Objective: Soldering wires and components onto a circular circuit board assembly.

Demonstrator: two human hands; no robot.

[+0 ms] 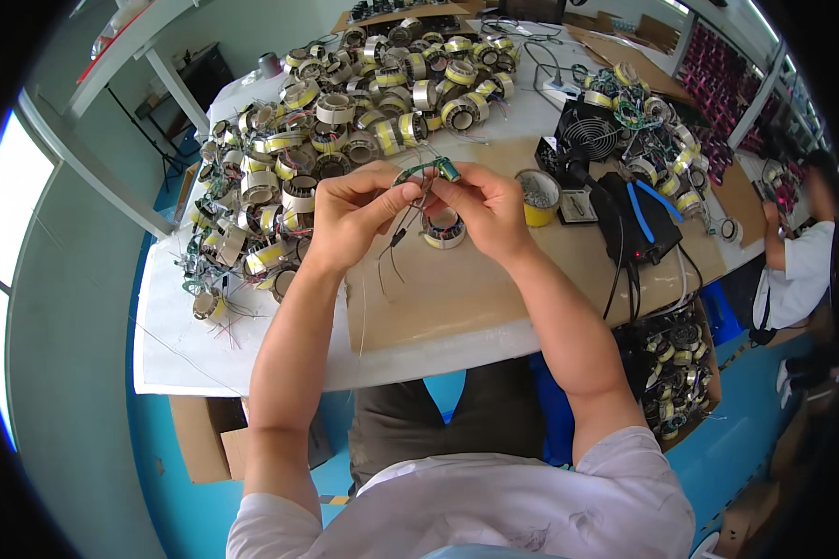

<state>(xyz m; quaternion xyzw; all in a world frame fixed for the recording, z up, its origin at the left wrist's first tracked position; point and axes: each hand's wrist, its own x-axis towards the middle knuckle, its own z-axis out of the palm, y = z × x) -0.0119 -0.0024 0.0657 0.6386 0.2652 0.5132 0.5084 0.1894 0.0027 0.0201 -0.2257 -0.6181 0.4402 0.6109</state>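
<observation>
We cannot see all of the green component (448, 170), partly covered by the left hand (359, 212) and right hand (487, 207), which also hide some of the wound ring (444, 237). The grey bits (537, 193) in the yellow tub (539, 217) are too small for us to name. A co-worker's head (820, 186) is blurred.

Smooth, plastic-looking sleeving was noted on the held wires (398, 238); matt, paper-like finish on the brown sheet (438, 312); glossy plastic on the blue handles (639, 212); matt cloth on the shirt (475, 498).
</observation>
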